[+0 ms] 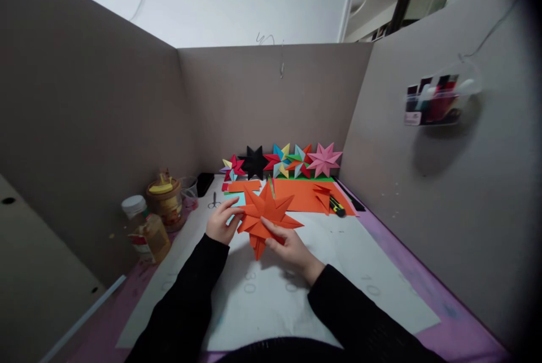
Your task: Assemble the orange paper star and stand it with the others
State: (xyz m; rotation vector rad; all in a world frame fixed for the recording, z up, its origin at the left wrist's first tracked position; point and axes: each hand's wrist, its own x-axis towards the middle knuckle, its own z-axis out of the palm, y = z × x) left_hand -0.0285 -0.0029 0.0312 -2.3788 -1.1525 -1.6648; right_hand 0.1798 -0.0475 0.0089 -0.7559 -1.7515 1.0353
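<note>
So on the left, a white-capped bottle (pixel 150 239) and a pot (pixel 169 210) sit by the left wall (pixel 105 97), probably to stay clear of elbows. Left hand (pixel 222 222) is pinched on the left points of the orange star (pixel 265 217), held up near the middle. Folded stars (pixel 254 162) lean on the far wall (pixel 271 97), I'd guess for support. Right hand (pixel 292 250) is clamped on the star's lower right, thumb on front, likely steadying it. Writing: the white sheet (pixel 339 261) reads like "30" and "10"; bottle label's illegible, hanging packet (pixel 438 103) too blurry.
</note>
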